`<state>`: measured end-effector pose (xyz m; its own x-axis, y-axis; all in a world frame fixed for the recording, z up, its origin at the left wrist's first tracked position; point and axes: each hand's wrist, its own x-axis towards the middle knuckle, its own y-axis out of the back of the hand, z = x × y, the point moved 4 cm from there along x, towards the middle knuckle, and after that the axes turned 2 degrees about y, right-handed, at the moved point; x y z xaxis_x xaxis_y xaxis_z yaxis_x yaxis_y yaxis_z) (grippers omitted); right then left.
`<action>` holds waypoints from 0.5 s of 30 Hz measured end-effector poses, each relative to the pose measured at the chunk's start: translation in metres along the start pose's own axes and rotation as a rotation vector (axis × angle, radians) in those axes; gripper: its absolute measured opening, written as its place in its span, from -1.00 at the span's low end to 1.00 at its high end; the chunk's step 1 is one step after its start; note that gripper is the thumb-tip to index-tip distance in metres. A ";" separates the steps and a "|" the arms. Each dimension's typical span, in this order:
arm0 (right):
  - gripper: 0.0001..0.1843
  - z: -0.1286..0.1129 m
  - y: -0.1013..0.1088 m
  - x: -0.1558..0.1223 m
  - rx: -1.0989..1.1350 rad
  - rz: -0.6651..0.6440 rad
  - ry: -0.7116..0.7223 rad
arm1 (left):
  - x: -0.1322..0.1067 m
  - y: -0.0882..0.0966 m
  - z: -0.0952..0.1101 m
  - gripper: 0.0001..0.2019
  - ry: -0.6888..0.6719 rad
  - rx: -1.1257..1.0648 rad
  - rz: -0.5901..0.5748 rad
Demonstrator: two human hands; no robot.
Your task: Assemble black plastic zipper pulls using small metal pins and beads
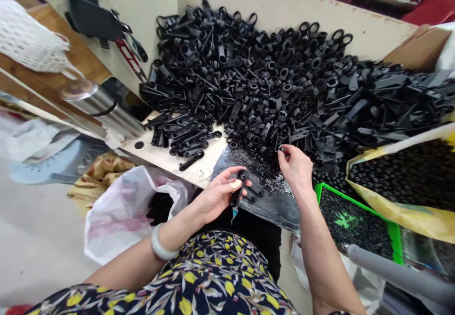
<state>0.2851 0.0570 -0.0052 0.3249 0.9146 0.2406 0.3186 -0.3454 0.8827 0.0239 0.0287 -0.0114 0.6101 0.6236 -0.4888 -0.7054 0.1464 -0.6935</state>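
Note:
My left hand [217,193] is closed around a flat black plastic arm with a ring end [240,182], held upright just above the table's front edge. My right hand [295,168] reaches forward beside it. Its fingertips pinch a small black ring piece [281,150] at the near edge of a big heap of black plastic parts [270,83]. Tiny black bits lie spread on a dark sheet [256,168] under both hands. A pale bangle sits on my left wrist.
Cardboard walls [320,14] fence the table. A green tray [394,239] and a yellow bag [398,211] of small black pieces stand at right. A white plastic bag [124,211] hangs below the table at left. A steel flask [103,104], scissors [133,52] and a white basket [31,40] lie left.

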 end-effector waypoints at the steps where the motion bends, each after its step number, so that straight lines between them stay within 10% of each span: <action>1: -0.63 0.002 0.004 -0.002 0.026 0.015 -0.023 | -0.001 -0.001 0.001 -0.49 -0.029 0.043 0.000; 10: -0.48 0.020 0.002 -0.055 1.321 -0.111 -0.652 | -0.003 0.003 0.004 -0.32 -0.105 0.100 0.037; 15: -0.48 -0.020 0.009 -0.097 1.488 -0.205 -0.767 | -0.002 0.003 -0.001 -0.33 -0.145 0.139 0.063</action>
<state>0.2384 -0.0302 -0.0127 0.3595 0.8151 -0.4543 0.7659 -0.5358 -0.3554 0.0211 0.0274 -0.0131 0.5116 0.7376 -0.4407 -0.7898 0.2019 -0.5791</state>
